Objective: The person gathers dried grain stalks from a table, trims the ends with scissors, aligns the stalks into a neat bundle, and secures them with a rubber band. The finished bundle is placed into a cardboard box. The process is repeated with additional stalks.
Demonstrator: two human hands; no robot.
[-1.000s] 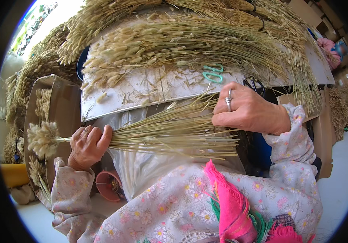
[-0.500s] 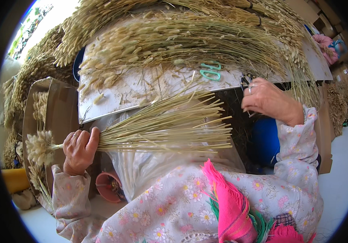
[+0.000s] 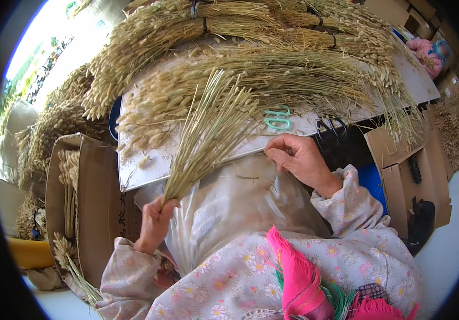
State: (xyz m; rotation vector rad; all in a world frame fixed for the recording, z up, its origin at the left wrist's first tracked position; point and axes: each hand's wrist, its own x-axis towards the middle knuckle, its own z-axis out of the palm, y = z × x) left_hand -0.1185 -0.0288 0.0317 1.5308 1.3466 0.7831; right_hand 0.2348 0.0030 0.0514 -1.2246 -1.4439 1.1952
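My left hand is closed round a bunch of dried grass stems. Their bare ends fan upward and to the right over the table's near edge, while the fluffy heads are hidden behind the hand. Over the clear plastic sheet on my lap, my right hand has thumb and forefinger pinched together. Whatever they hold, if anything, is too small to make out. Black-handled scissors lie at the table edge beyond that hand, and green-handled scissors lie to their left.
Bunny-tail grass covers much of the white table, with tied bundles behind. A cardboard box holding grass stands at left, an open carton at right. Another person in pink is at the far right.
My right hand has let go of the black scissors at the table edge and moved left and toward me. My left hand has swung the bunch from lying level to pointing upward.
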